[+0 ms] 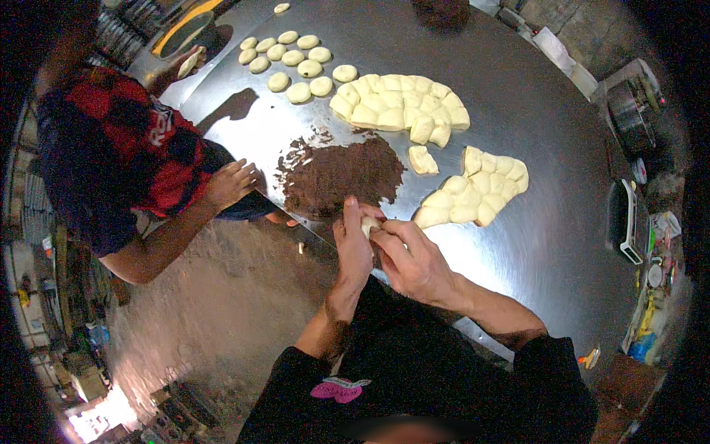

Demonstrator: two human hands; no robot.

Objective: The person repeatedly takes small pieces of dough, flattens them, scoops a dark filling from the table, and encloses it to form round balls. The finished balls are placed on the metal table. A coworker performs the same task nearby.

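Observation:
Near the edge of a metal table (560,266), my left hand (355,244) and my right hand (413,258) meet around a small piece of pale dough (368,225). My left hand cradles it while the fingers of my right hand pinch its side. Just beyond them a dark brown paste (344,175) is spread on the metal. To its right lie a single dough piece (422,160) and a joined group of dough pieces (477,188). A larger group of cut dough (399,102) sits farther off, beside several flattened round dough pieces (293,57).
A co-worker in a red and black shirt (133,150) stands at the left table edge, one hand holding a flat dough piece (192,62). A metal pot (632,119) and a white-framed tray or device (631,222) are at the right. An orange-handled tool (591,358) lies lower right.

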